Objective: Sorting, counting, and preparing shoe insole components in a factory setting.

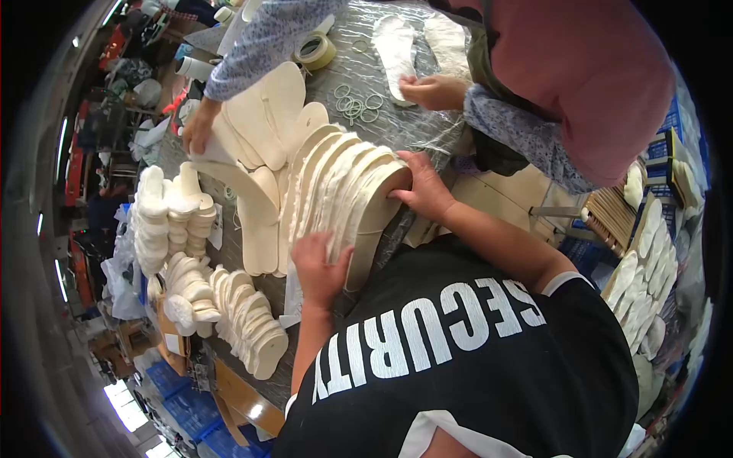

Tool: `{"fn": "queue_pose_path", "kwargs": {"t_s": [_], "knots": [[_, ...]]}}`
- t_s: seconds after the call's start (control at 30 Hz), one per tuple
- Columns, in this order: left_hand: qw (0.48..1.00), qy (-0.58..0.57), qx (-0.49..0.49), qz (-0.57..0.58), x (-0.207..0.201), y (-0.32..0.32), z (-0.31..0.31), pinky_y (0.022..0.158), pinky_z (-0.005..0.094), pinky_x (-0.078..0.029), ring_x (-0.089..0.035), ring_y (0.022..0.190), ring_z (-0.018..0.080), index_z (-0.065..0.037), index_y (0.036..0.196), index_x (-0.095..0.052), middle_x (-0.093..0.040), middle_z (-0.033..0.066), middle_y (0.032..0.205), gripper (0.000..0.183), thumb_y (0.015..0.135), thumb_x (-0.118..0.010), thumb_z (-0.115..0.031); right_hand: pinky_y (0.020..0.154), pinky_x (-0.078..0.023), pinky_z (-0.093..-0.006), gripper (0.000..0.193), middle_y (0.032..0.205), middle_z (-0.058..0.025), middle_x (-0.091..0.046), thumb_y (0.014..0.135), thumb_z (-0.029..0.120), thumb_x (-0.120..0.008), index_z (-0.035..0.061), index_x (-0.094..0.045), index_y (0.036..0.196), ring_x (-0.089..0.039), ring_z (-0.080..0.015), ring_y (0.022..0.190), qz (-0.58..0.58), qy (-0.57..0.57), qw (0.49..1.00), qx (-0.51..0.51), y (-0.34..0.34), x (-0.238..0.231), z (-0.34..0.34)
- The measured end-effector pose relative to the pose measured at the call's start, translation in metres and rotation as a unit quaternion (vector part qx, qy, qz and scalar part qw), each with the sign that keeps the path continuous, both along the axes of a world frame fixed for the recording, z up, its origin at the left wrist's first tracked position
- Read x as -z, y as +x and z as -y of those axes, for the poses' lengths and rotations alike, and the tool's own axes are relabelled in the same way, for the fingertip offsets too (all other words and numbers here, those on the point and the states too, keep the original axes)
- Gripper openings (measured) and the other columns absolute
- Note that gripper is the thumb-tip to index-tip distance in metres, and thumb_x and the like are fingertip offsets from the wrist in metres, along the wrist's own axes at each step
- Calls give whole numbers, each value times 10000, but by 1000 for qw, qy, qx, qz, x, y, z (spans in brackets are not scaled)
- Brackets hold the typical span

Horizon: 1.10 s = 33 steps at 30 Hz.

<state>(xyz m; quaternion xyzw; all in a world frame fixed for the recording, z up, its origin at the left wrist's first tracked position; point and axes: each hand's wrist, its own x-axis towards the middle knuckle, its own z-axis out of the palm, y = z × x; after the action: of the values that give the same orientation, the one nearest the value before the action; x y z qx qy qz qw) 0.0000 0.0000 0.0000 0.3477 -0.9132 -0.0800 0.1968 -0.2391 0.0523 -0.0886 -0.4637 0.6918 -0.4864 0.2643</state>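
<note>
1. One leaning stack of insoles (340, 179), cream with fluffy lining, stands on edge on the desk (418, 126) right in front of us; we place everything else by it.
2. At the stack's right end, our right hand (421, 187) has a part-closed grip: thumb on the near insole, fingers lapping the edge, so it has hold of that end.
3. Against the stack's near side, our left hand (319, 263) is blurred, its grip loosely spread; we cannot tell whether it has hold of anything or only presses. We judge the hands sit apart to steady loose pieces and even their edges.
4. Left of the stack, flat insoles (267, 111) overlap, and a co-worker's hand (200, 126) is at the end of a curved insole (244, 183).
5. Nearer us, left of the stack, small bundles (252, 324) sit close together, probably grouped to save room.
6. Beyond the stack lie rubber bands (357, 107), perhaps within reach for tying, and a tape roll (321, 57); the co-worker's other hand (435, 90) touches a white insole (395, 49).
7. Below the stack, big white lettering (382, 351) crosses our black shirt (489, 382), upside down from here; we can make out no brand or label on the insoles.
</note>
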Motion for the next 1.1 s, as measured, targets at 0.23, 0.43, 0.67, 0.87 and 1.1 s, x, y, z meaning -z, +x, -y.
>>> {"fn": "queue_pose_path", "kwargs": {"t_s": [0.23, 0.43, 0.67, 0.87, 1.1], "knots": [[994, 72, -25, 72, 31, 2, -27, 727, 406, -391, -540, 840, 295, -72, 952, -563, -583, 81, 874, 296, 689, -676, -147, 837, -435, -351, 640, 1075, -139, -464, 670, 92, -745, 70, -422, 1222, -507, -265, 969, 13, -37, 999, -6, -1, 4, -4], [995, 84, -37, 42, 34, 0, -28, 733, 411, -388, -557, 833, 307, -76, 910, -572, -593, 93, 900, 241, 682, -644, -96, 748, -477, -326, 578, 1111, -155, -450, 687, 45, -702, 77, -454, 1207, -539, -219, 861, 196, 13, 980, -34, -12, 9, -6], [996, 52, 76, 16, 32, 0, -38, 808, 404, -365, -550, 907, 271, -147, 884, -618, -580, 94, 1026, 236, 661, -668, -89, 966, -342, -442, 476, 1152, -116, -443, 593, 24, -666, 162, -561, 1037, -420, -328, 1119, -217, -179, 946, -162, -15, -8, -28], [996, 21, -50, -75, 32, 3, -38, 812, 409, -398, -538, 902, 295, -49, 923, -600, -581, 118, 976, 220, 711, -654, -73, 952, -333, -436, 446, 1115, -86, -472, 630, 58, -678, 155, -539, 1042, -430, -320, 1106, -239, -160, 940, -183, -13, -14, -32], [990, 96, -91, -49, 42, 10, -26, 787, 374, -422, -546, 841, 289, -53, 906, -610, -589, 108, 885, 208, 703, -647, -30, 967, -327, -435, 535, 1168, -81, -468, 620, 77, -695, 158, -526, 1122, -421, -305, 1126, -243, -139, 944, -175, -7, -18, -21]]}}
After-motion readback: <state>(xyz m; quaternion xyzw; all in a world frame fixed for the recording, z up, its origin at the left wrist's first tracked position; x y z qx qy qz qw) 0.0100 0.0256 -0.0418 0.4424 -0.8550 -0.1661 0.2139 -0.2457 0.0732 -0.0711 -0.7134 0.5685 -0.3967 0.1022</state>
